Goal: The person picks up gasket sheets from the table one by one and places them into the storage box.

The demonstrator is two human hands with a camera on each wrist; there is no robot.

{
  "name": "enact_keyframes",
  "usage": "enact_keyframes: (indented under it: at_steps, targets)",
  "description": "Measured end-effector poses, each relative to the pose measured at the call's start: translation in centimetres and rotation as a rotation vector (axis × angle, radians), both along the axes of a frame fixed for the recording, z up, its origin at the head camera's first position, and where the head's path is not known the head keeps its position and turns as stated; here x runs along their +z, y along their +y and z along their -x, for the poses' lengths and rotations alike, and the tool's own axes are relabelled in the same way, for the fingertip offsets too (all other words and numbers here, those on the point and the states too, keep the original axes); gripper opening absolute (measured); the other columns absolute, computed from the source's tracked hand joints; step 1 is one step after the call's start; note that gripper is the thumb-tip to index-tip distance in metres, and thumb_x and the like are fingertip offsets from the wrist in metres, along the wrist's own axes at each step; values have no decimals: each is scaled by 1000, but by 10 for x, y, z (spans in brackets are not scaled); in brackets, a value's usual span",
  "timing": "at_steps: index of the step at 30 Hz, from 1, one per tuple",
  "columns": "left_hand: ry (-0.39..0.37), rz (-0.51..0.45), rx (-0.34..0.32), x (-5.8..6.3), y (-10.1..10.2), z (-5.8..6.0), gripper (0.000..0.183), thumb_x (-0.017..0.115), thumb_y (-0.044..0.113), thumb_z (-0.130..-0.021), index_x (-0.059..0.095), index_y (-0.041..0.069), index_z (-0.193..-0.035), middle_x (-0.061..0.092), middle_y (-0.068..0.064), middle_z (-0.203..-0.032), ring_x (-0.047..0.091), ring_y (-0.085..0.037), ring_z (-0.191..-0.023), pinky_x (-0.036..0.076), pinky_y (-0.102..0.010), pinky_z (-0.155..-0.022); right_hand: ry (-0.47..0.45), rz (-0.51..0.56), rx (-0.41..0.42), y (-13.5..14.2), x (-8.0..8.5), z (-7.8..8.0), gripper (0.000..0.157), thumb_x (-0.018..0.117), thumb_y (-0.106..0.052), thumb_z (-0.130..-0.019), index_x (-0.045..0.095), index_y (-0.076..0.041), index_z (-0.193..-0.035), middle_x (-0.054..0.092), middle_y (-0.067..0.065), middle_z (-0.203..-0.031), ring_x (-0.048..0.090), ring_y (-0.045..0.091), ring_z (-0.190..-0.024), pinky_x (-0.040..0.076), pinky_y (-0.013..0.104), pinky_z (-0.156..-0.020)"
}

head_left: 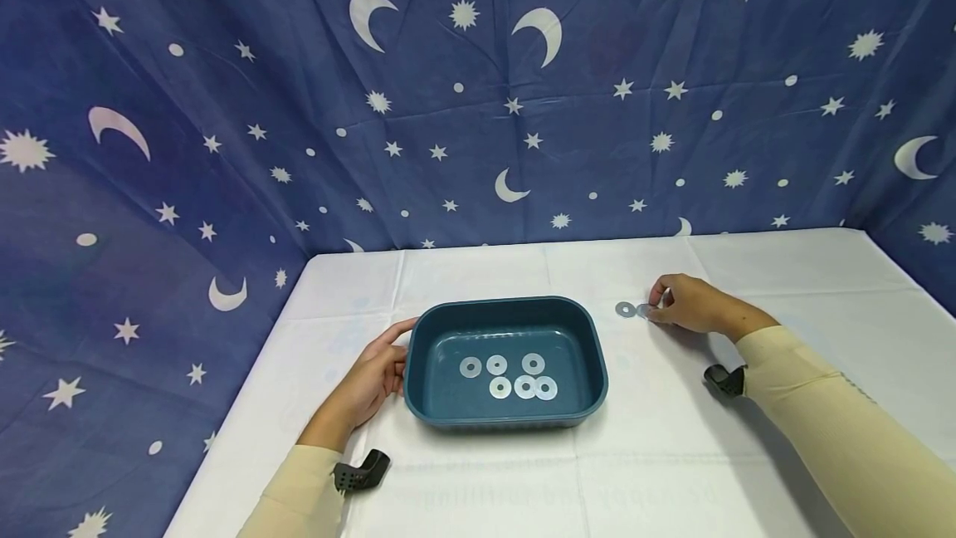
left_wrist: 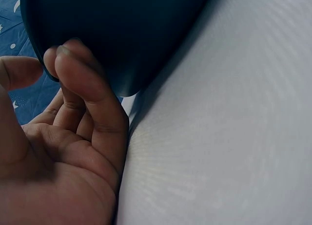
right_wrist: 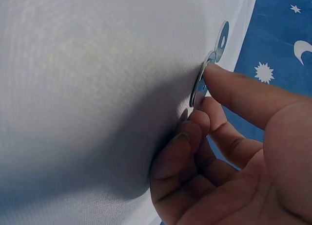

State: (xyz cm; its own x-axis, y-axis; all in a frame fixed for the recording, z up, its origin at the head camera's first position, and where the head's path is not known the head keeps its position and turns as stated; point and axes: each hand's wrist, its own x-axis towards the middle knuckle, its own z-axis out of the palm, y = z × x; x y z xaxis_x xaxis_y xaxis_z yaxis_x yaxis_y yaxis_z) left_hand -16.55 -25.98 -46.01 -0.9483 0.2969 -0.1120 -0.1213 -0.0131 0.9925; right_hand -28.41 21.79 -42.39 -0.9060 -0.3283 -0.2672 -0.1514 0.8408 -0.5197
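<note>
In the head view a dark teal plastic basin point(head_left: 506, 423) stands on the table, with several flat metal washers point(head_left: 470, 367) lying on its floor. My left hand point(head_left: 373, 376) rests against the basin's left end. In the left wrist view its loosely bent fingers point(left_wrist: 87, 84) touch the outer wall, and the thumb lies by the rim. Off to the basin's right, my right hand point(head_left: 690, 304) pinches a washer point(right_wrist: 201, 86) at the table, the thumb on its face and a fingertip at its edge. Another washer point(head_left: 625, 310) lies just left of it, touching or nearly touching.
A white cloth point(head_left: 478, 488) covers the table, with faint creases. Behind and to the left hangs a blue curtain point(head_left: 441, 123) with moons and stars. Dark wrist mounts point(head_left: 362, 471) sit on both sleeves.
</note>
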Motion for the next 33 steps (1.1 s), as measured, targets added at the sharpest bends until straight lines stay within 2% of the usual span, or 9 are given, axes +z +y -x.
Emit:
enact_keyframes:
  at_steps: [8,16,25,33]
  targets:
    - [-15,2,12,-1,1,-1,57,37,9,-98,29,7,-154,60,5,-74,55,-8,-61,45,-22,-54,3,28,19,0,0,-4,23,70,-15,-89,56,0,-100,50,7,-83,50,19,-76,39,31,-66]
    - [-14,3,4,1,3,-1,56,36,10,-99,30,10,-154,62,5,-75,55,-8,-63,45,-22,-54,74,60,21,-1,1,-11,24,73,-9,-87,54,0,-99,51,6,-81,50,18,-74,41,31,-66]
    - [-12,0,0,2,3,0,57,37,10,-98,30,11,-155,60,5,-75,55,-8,-62,46,-22,-54,102,70,57,-1,4,-16,13,63,-1,-89,59,-4,-101,57,8,-84,52,19,-76,42,31,-67]
    - [-6,-12,-6,1,2,0,56,37,10,-99,29,9,-155,64,4,-76,56,-8,-62,46,-22,-54,120,109,121,-10,14,-27,12,60,1,-91,60,-6,-101,59,8,-85,52,18,-75,43,31,-66]
